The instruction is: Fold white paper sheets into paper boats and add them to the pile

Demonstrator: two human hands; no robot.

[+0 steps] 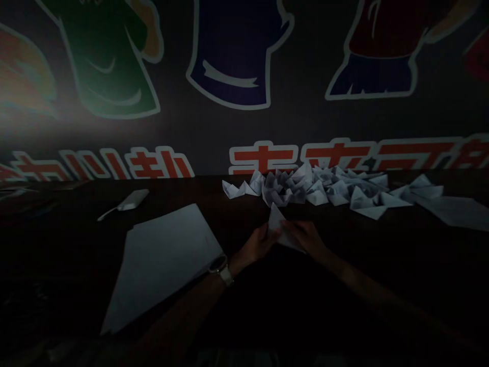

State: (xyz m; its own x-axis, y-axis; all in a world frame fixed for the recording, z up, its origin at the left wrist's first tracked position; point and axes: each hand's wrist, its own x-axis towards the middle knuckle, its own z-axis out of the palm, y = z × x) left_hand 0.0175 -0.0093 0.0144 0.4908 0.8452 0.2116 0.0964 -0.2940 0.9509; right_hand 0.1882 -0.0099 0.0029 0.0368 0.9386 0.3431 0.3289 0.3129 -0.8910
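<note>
Wears a watch (218, 264) at the left wrist, close by the right edge of a white paper stack (168, 260) lying flat on the left. Just beyond, pinches a folded paper (275, 219) between left hand (255, 245) and right hand (307, 238), peak upward and tilted; grip closed on it from both sides. Looks, as a judgement, like mid-fold work: shaping the piece or pressing a crease. Calls next, most likely, for lining up the layers and squeezing evenly without crushing the peak.

Seems to have most room to move toward the right and near side, though cannot tell in the dark where the near edge runs. Has less room on the left, beside the stack, and straight ahead. Farther across the table (219, 204), comes to a crowd of folded paper boats (317, 187), far centre to right, just past the peak. Shows flat sheets (458, 211) beside them at far right and, at far left, a white object (133, 199) with a thin end, too dim to name. Ends at a grey wall (175, 127) with red characters (263, 155), right behind the far edge.
</note>
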